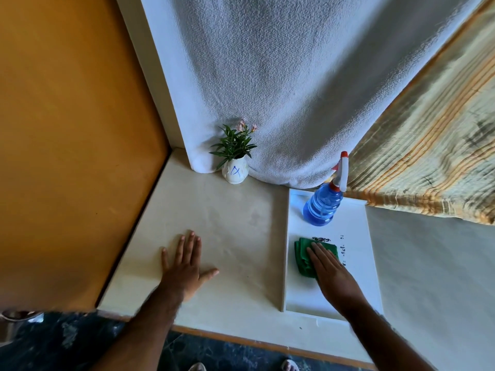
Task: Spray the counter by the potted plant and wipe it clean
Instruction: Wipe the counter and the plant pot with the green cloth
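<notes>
A small potted plant (235, 156) in a white pot stands at the back of the pale counter (227, 223). To its right, a blue spray bottle (325, 198) with a white and red trigger stands upright on a white board (356, 231). A folded green cloth (304, 254) lies on that board, with dark specks just beyond it. My right hand (332, 274) presses flat on the cloth, covering its right part. My left hand (184, 266) rests flat on the bare counter, fingers spread, holding nothing.
An orange wall (67, 143) borders the counter on the left. A white textured cloth (294, 89) and a striped yellow curtain (434, 145) hang behind. The counter's front edge runs along the bottom, with dark floor (80, 344) and toes below.
</notes>
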Motion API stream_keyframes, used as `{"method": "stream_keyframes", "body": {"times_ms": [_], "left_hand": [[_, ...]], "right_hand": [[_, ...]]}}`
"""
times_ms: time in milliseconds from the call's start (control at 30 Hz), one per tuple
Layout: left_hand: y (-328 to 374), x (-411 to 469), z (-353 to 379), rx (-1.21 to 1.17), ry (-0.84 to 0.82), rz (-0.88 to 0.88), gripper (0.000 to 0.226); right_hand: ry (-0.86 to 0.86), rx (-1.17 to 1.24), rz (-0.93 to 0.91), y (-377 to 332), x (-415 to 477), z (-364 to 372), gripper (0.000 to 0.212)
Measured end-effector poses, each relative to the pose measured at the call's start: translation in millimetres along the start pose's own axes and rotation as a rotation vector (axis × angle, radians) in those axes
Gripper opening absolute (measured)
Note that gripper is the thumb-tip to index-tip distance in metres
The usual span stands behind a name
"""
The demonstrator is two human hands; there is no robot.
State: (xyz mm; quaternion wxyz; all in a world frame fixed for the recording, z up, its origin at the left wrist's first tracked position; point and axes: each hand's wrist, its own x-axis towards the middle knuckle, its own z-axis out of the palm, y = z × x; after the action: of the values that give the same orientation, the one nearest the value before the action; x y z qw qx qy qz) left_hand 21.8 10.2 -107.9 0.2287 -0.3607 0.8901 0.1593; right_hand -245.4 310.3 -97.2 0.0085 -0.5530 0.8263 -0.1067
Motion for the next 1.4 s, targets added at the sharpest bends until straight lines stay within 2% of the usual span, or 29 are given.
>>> {"method": "stream_keyframes", "body": {"times_ms": [233, 333, 467, 567, 700, 900, 1067, 1200, 1267, 1400], "left_hand": [[-3, 2, 4, -0.005, 0.015, 0.002, 0.107], [-5, 5, 6, -0.005, 0.02, 0.009, 0.108], [-8, 7, 10, 0.008, 0.043, 0.025, 0.112], [-9, 8, 13, 0.011, 0.078, 0.028, 0.111], [-11, 9, 17, 0.042, 0.108, 0.042, 0.108], [-11, 4, 19, 0.009, 0.242, 0.104, 0.107], [-13, 4, 19, 0.031, 0.245, 0.106, 0.106], [-14, 5, 22, 0.031, 0.246, 0.103, 0.107], [-14, 5, 22, 0.032, 0.243, 0.099, 0.107], [-15, 4, 21, 0.03, 0.252, 0.104, 0.107]], "right_hand": [[0.064, 0.107, 0.118, -22, 10, -26, 0.08], [0.132, 0.181, -0.028, -48, 50, -44, 0.076], [0.163, 0.111, -0.339, -91, 134, -50, 0.043], [0.149, 0.05, -0.484, -107, 202, -46, 0.045], [0.142, -0.047, -0.575, -111, 259, -44, 0.048], [0.085, -0.087, -0.61, -99, 286, -22, 0.049], [0.034, -0.016, -0.636, -93, 291, 4, 0.047], [-0.172, 0.044, -0.564, -91, 281, 23, 0.051], [-0.216, 0.059, -0.522, -92, 278, 20, 0.051], [-0.032, 0.065, -0.634, -103, 283, 6, 0.042]]}}
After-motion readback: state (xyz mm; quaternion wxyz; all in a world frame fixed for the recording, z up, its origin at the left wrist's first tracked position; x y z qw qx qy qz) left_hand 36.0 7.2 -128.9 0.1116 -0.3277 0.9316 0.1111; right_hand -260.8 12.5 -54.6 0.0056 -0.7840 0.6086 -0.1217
